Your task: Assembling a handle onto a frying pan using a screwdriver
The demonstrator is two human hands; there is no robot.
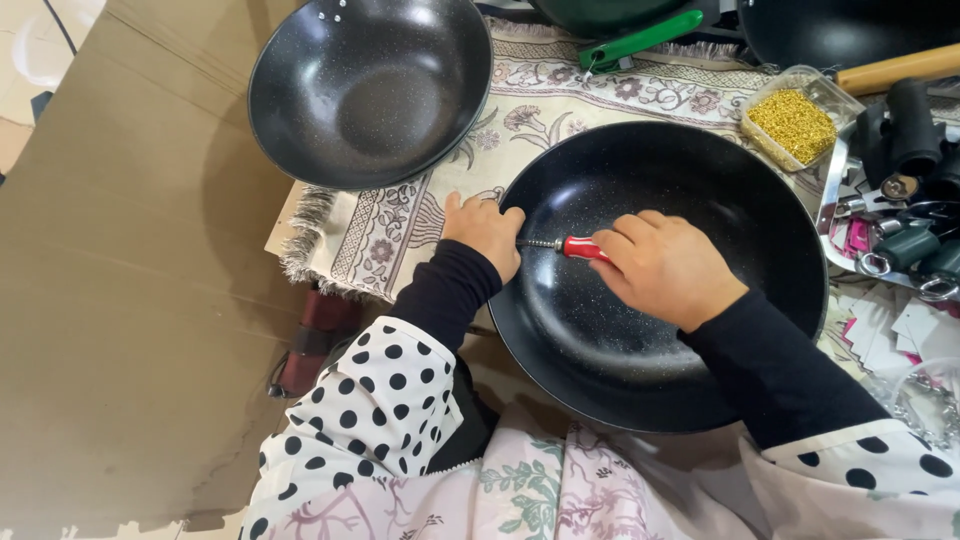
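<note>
While the large black pan [660, 330] is steadied at its left rim, a red-handled screwdriver [578, 247] is held level across its inside, with the long axis running almost straight left to right. The handle end is enclosed by the right hand [665, 268], whose fingers [625, 232] are curled closed around it, so that only a short piece of red handle and the thin metal shaft are left in view. The shaft is pointed leftward, away from the right hand, and its tip is met by the left hand [485, 232] at the pan's wall. The left hand is laid over the rim with its fingers folded down against the outside; whether something small, such as a screw or nut, is pinched there cannot be told, since the fingertips are hidden by the rim. The tool therefore lies between the two hands, gripped by the right and only reached at the tip by the left, and the right hand is the nearer to its bulk.

A patterned fringed cloth [560, 95] is spread under the pan's far side, and a second, smaller black pan [370, 90] is set well apart to the upper left. A clear tub of small gold pieces [795, 122] is seen near the far right rim, beside dark handle parts [915, 130] and a green handle [640, 40]
</note>
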